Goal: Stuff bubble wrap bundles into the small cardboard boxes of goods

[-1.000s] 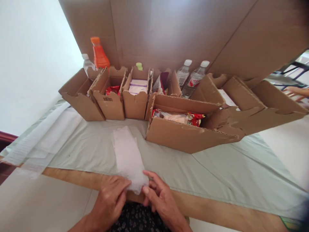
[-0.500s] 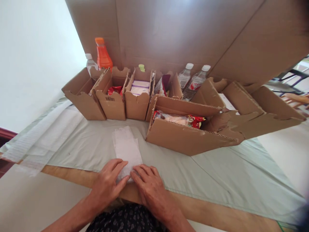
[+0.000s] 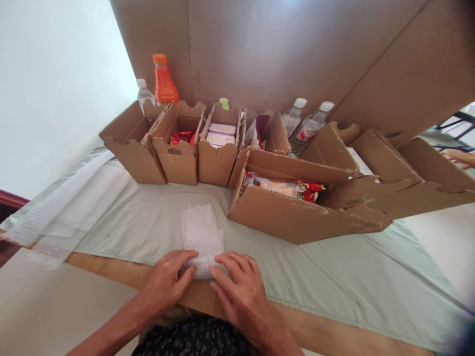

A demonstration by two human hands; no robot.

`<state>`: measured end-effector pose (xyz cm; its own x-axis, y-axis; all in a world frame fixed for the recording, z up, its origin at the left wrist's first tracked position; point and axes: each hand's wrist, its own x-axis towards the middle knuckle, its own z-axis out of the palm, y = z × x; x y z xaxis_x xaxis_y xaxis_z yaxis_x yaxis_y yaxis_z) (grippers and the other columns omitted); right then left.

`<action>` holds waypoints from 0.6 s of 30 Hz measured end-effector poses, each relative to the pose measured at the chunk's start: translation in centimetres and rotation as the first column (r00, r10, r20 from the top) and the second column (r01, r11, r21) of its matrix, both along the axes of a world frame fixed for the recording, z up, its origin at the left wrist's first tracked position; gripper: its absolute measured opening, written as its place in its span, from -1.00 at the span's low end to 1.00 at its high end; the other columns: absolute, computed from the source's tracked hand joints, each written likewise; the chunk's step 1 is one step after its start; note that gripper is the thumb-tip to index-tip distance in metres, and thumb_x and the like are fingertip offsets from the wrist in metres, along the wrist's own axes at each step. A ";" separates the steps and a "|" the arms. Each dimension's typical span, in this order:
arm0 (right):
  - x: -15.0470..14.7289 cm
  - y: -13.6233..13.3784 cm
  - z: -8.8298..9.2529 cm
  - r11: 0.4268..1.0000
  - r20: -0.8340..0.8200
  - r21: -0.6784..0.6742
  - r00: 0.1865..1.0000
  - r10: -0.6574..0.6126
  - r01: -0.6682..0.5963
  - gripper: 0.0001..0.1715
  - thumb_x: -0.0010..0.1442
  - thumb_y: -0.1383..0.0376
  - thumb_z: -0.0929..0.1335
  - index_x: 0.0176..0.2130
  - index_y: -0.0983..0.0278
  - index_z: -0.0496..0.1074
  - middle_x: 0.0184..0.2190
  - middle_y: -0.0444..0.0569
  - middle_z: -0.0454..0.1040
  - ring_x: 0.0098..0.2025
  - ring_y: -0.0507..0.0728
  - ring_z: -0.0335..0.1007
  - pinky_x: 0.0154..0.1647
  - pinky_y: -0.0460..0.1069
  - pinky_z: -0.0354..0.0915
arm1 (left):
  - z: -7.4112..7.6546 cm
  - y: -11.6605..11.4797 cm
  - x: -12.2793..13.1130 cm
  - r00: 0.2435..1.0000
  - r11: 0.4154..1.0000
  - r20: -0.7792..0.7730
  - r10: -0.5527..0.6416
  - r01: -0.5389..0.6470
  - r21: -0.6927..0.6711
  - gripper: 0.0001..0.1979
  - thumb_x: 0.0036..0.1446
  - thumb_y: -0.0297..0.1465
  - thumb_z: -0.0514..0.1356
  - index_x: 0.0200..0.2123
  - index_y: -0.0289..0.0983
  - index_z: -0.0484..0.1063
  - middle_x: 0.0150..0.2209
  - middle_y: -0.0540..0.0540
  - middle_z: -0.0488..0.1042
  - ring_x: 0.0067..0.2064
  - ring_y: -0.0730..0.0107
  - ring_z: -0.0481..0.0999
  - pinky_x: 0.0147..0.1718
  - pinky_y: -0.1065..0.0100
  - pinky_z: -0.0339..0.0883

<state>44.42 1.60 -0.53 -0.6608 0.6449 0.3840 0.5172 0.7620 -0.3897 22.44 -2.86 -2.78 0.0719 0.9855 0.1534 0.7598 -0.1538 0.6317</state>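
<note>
A narrow strip of white bubble wrap [image 3: 203,232] lies on the green cloth in front of me, its near end at the table's front edge and folded or rolled over. My left hand [image 3: 168,274] grips the left side of that near end, thumb below and index finger on top. On the right side, my right hand [image 3: 239,282] holds the same end between its thumb and curled fingers. Between the two hands a short stretch of the folded wrap shows. Whether anything is wrapped inside cannot be seen.
Several open cardboard bins [image 3: 178,165] line the back, holding packets. A larger bin [image 3: 297,217] with red snack bags juts forward on the right. Behind stand an orange bottle [image 3: 165,84] and clear bottles [image 3: 309,126]. More bubble wrap sheets [image 3: 77,202] lie at the left edge.
My hands have moved a little apart, the right one shifting right and its fingers loosening slightly. More of the wrap's near end shows between them. The view has shifted slightly.
</note>
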 end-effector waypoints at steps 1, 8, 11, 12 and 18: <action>-0.1 0.0 -0.2 1.000 0.027 0.009 0.999 0.017 -0.017 -0.67 0.29 0.45 0.32 0.02 0.21 0.44 0.02 0.07 0.53 0.07 0.25 0.37 0.09 0.18 0.21 | -0.1 0.2 -0.1 1.000 1.000 -0.019 0.002 -0.002 0.021 -0.73 0.28 -0.37 0.11 -0.02 -0.20 0.51 -0.15 -0.15 0.63 -0.13 0.20 0.62 -0.12 0.19 0.54; -0.5 0.8 -0.8 0.986 -0.026 -0.162 0.999 0.041 -0.045 -0.71 0.30 0.46 0.31 -0.01 0.24 0.46 -0.13 -0.01 0.60 -0.12 0.15 0.45 -0.04 0.09 0.26 | 0.6 -1.5 0.5 0.992 0.942 -0.117 -0.053 0.088 0.323 -0.65 0.26 -0.46 0.17 0.11 -0.22 0.41 0.05 -0.21 0.52 0.12 0.12 0.45 0.11 0.10 0.36; -0.2 0.7 -0.4 0.978 -0.055 -0.208 0.998 0.008 -0.019 -0.70 0.33 0.44 0.30 0.03 0.26 0.45 -0.13 -0.02 0.61 -0.12 0.14 0.46 -0.05 0.07 0.29 | 0.6 -0.4 0.3 0.990 0.951 -0.085 -0.115 0.135 0.278 -0.71 0.28 -0.51 0.11 0.04 -0.22 0.42 -0.11 -0.15 0.58 0.02 0.17 0.49 0.04 0.13 0.37; -0.2 0.7 -0.4 0.985 -0.045 -0.169 0.999 -0.021 0.013 -0.69 0.33 0.43 0.30 0.05 0.27 0.45 -0.08 0.02 0.60 -0.08 0.17 0.45 -0.04 0.09 0.29 | 0.5 0.3 0.2 0.990 0.959 -0.078 -0.116 0.132 0.250 -0.74 0.29 -0.49 0.11 0.01 -0.23 0.43 -0.16 -0.15 0.58 -0.04 0.17 0.50 -0.02 0.13 0.39; -1.8 1.9 -1.1 0.999 0.131 0.031 0.990 -0.047 0.044 -0.66 0.28 0.38 0.37 0.06 0.23 0.46 0.08 0.14 0.52 0.06 0.30 0.40 0.03 0.20 0.28 | -0.5 3.0 -0.7 0.989 0.962 -0.064 0.137 -0.118 0.246 -0.67 0.26 -0.30 0.18 0.03 -0.29 0.48 -0.11 -0.26 0.54 -0.05 0.00 0.48 -0.04 -0.04 0.39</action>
